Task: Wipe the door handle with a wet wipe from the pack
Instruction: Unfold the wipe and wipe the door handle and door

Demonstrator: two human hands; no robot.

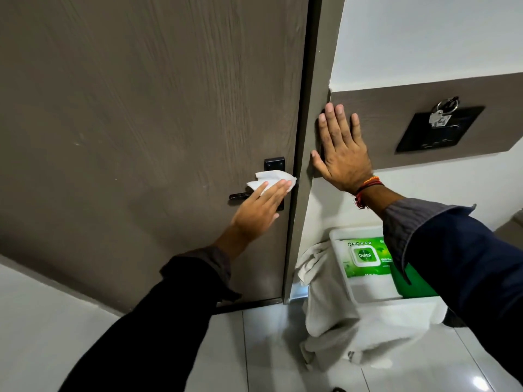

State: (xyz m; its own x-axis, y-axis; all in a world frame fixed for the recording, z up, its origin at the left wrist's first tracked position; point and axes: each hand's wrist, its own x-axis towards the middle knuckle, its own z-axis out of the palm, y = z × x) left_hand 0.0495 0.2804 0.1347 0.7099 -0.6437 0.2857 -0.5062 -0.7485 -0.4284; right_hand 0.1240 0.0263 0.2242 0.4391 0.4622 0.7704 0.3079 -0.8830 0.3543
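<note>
My left hand (261,209) presses a white wet wipe (271,181) flat against the black lock plate (274,164) of the brown door, just above the black lever handle (240,196). The fingers lie stretched over the wipe and cover the handle's inner end. My right hand (341,152) rests flat and spread on the brown door frame and wall panel, holding nothing. The green wipe pack (365,257) lies shut in a white tray (339,236) below my right forearm.
A black card-holder panel (440,130) with a key ring hangs on the wall panel at right. White cloth (334,321) drapes under the tray down to the glossy tiled floor. A second green item (413,284) lies in the tray, partly hidden by my sleeve.
</note>
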